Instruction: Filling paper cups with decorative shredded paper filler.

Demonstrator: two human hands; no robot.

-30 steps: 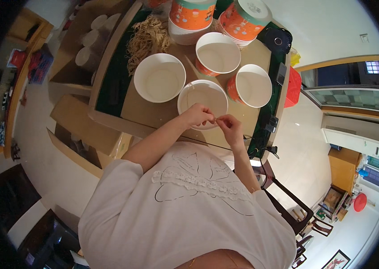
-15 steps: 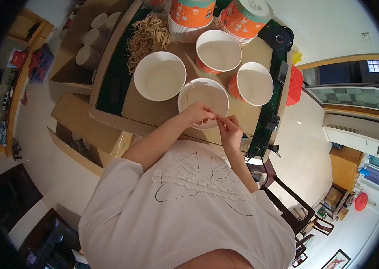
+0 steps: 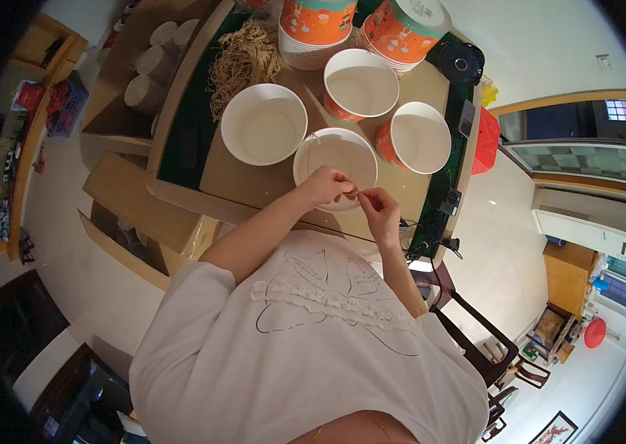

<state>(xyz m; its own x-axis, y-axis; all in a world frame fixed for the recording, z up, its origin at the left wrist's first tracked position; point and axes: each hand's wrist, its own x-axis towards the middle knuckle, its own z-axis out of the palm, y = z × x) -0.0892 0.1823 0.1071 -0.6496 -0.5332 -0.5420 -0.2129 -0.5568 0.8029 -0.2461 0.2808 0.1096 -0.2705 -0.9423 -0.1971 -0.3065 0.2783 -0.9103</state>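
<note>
A white-lined paper bucket (image 3: 335,152) stands at the table's near edge, right in front of me. A thin tan cord (image 3: 311,150) hangs inside it from the far rim. Over the bucket's near rim, my left hand (image 3: 325,186) is closed in a pinch on a bit of cord. My right hand (image 3: 381,213) pinches the cord too, its fingertips almost touching the left ones. The exact course of the cord between the fingers is too small to make out. A tangled heap of tan cords (image 3: 243,66) lies at the far left of the table.
Paper buckets stand around: one (image 3: 264,124) to the left, one (image 3: 361,83) behind, one (image 3: 420,138) to the right. Stacked orange-printed buckets (image 3: 318,22) rise at the back. A black fan (image 3: 461,63) and a phone (image 3: 466,117) lie right. Open cardboard boxes (image 3: 143,200) sit left.
My fingertips have shifted slightly, with the right hand's fingers now more bent and the left fingertips a little apart from them. The buckets stay where they were.
</note>
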